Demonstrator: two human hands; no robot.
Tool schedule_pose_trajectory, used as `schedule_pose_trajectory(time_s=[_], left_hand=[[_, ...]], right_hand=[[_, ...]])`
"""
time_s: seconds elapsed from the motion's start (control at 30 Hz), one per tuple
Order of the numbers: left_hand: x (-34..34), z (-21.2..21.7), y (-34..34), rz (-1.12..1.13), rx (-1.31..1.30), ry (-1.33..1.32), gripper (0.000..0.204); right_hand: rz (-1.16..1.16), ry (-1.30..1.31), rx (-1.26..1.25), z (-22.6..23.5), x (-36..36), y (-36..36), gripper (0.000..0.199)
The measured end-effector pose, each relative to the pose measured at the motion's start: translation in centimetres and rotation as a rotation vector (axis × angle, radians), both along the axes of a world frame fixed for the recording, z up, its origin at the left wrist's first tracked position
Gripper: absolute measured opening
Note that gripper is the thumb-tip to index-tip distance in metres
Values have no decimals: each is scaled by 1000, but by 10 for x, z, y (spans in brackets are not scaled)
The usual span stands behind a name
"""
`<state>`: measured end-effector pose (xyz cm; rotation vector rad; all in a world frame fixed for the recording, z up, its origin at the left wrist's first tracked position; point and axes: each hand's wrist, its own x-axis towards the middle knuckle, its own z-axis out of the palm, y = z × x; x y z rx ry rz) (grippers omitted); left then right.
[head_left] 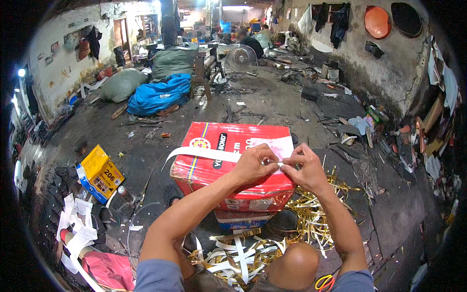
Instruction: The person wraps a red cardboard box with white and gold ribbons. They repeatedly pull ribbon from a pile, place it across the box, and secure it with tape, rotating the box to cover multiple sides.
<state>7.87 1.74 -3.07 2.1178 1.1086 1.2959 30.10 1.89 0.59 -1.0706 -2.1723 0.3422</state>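
My left hand [254, 164] and my right hand [302, 169] meet over a red carton [231, 187] in front of my knees. Both pinch a small white bit between thumb and fingers, apparently part of the white strip [204, 153]. That strip runs from beyond the carton's left edge, across its top, to my left hand, which hides where it continues. Behind my fingers a white sheet with a pink stain [275, 144] lies on the carton. Gold and white strips [316, 214] are heaped on the floor to the right, with more white strips [238, 258] between my legs.
Orange-and-yellow-handled scissors [324, 283] rest beside my right knee. Left of the carton are a yellow-and-blue box [100, 174], a small bottle [125, 193] and white papers [77, 221]. Farther off stand a blue bundle [160, 95], a fan [241, 60] and a seated person [251, 45].
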Motion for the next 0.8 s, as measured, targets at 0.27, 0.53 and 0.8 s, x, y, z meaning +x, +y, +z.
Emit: schedule_pose_trajectory(time_s=[0.27,0.53,0.8], left_hand=[[3,-3,5,7,-40,-65,12],[8,9,2,55,-58,4,19],[4,27,32,-42,66,353,15]], right_hand=[[-81,78,-101,3,-4,0,22],[-128,355,-178,-31,-4,19,13],[-28,645,-583,-42,-5,38,31]])
